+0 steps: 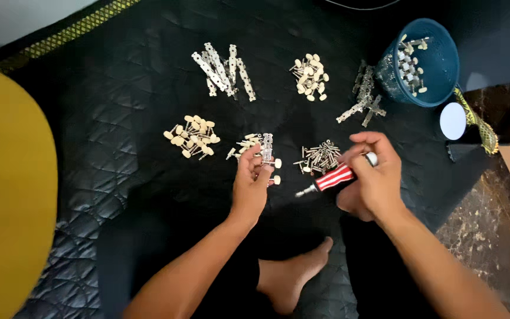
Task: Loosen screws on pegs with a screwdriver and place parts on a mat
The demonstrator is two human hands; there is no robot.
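Pinching a small metal plate (267, 149) between thumb and fingertips, the left hand (251, 183) holds it upright, cream knobs sticking out at its 3 o'clock side. The right hand (373, 177) is clenched round a red-and-white striped screwdriver (333, 178), whose tip points to 8 o'clock, toward the plate but apart from it. Between the two hands, at 12 o'clock from the tip, lies a heap of screws (320, 157). Just behind the left fingers sits a small pile of knobs (246, 145); a bigger pile (191, 136) lies at 10 o'clock. Further out at 12 o'clock are loose strips (222, 72) and another knob heap (310, 77). At 1 o'clock a blue tub (438, 65) leans on its side, parts inside, with a white lid (453, 120) beside it. Bare black quilt (119, 100) lies open at 9 o'clock
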